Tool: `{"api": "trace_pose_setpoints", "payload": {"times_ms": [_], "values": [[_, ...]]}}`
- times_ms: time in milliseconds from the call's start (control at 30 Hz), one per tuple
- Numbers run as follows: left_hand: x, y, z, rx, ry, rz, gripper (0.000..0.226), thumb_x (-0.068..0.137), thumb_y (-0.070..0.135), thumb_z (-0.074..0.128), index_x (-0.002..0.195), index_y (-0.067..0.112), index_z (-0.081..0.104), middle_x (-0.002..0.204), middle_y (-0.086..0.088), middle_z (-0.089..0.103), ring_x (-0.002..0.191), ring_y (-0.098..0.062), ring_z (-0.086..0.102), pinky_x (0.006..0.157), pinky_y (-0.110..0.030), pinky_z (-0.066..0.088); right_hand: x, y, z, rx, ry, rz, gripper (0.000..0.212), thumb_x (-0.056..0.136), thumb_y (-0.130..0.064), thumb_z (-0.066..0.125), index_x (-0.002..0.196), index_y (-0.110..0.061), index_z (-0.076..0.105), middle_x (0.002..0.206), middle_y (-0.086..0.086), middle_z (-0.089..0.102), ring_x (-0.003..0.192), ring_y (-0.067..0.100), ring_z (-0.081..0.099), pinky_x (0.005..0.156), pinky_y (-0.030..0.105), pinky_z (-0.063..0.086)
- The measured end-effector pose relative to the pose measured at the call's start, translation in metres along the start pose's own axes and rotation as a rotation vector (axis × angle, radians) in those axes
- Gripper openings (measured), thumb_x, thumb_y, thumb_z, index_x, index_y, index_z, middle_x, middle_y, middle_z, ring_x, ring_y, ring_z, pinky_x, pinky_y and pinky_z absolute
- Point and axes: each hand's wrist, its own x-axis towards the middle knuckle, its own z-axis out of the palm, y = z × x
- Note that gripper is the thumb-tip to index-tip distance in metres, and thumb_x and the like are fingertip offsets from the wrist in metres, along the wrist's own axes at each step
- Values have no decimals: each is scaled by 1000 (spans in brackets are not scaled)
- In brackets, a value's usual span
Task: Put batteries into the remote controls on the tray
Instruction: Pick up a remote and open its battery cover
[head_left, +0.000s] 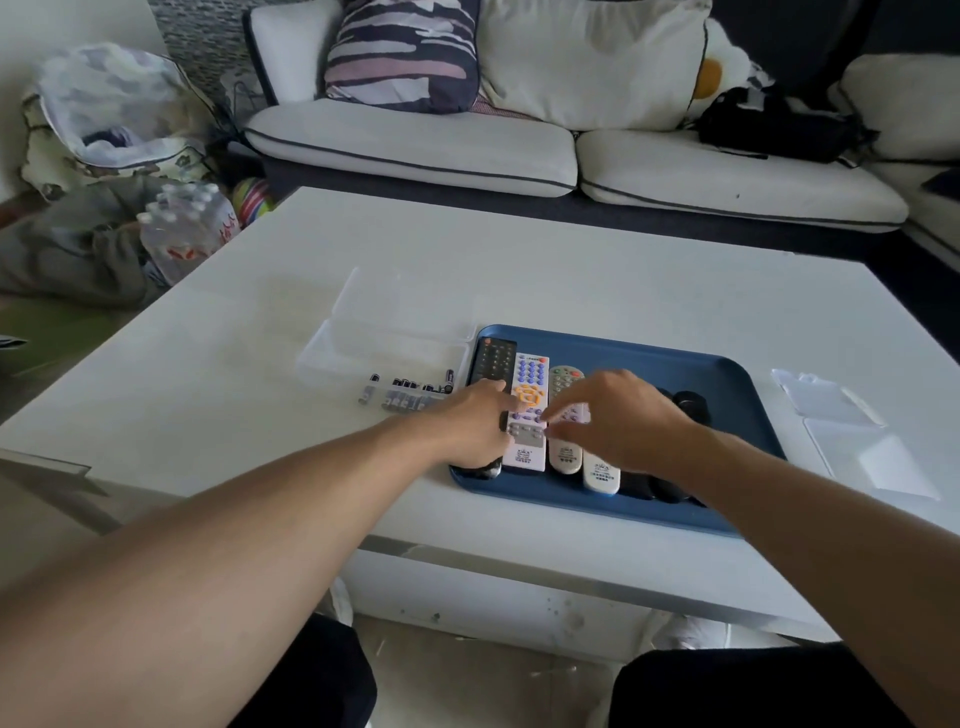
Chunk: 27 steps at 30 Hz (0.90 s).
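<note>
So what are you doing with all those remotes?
A person is reaching with both hands over a blue tray of remote controls on a white table. The left hand and right hand are closing in on the white remote with purple buttons. The batteries wait in a clear box left of the tray. No remote looks opened yet, all lie buttons up.

We see a smooth, matt blue plastic tray (727, 379) on a smooth white table (623, 270) with a faint sheen. The remotes (530, 395) look like hard plastic, and the box (384, 343) is clear plastic. The sofa (415, 140) cushions are soft cloth.
</note>
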Motion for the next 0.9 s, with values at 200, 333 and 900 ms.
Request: {"api": "trace_pose_setpoints", "payload": {"times_ms": [200,333,900], "values": [[3,3,3,29,8,3,63,92,32,67,150,28,43,156,0,32,143,-21,34,116,-35,31,1,11,9,-165,-255,15,82,80,-63,70,150,-38,37,155,-3,38,141,27,38,112,44,36],[6,3,5,35,25,4,59,87,31,71,142,27,50,143,3,43,132,-18,45,103,-32,40,-1,-1,17,-217,-246,11,84,83,-58,71,152,-26,36,153,1,44,141,23,37,114,39,32],[4,9,6,21,78,10,49,86,32,73,131,24,56,137,3,47,123,-17,51,97,-28,41,1,-6,17,-206,-190,175,85,62,-74,77,127,-23,54,114,-4,67,101,20,61,83,36,52]]}}
